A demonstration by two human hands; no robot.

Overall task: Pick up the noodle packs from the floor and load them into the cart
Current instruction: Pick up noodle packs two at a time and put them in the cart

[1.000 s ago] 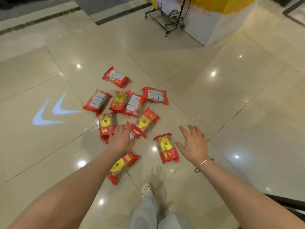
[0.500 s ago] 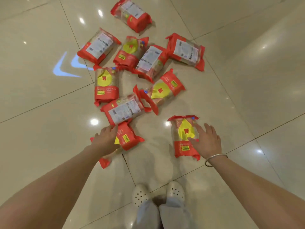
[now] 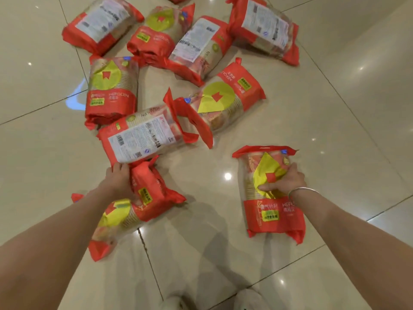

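Note:
Several red and clear noodle packs with yellow labels lie scattered on the glossy tiled floor [image 3: 335, 121]. My left hand [image 3: 119, 182] grips the nearest left noodle pack [image 3: 143, 204], which lies slanted on the floor. My right hand [image 3: 283, 182], with a silver bangle on its wrist, is closed on the middle of the right noodle pack [image 3: 271, 211], crumpling its yellow label. Further packs lie beyond, among them one label-down [image 3: 140, 137] just past my left hand and one [image 3: 221, 101] beside it. No cart is in view.
My two feet in white shoes [image 3: 174, 304] stand at the bottom edge. A blue projected mark [image 3: 77, 97] glows on the floor left of the pile. Bare tiles stretch to the right and left of the packs.
The view has dropped much closer to the floor. Both hands reached down: the right hand has closed on the right pack, and the left hand has closed on the near left pack.

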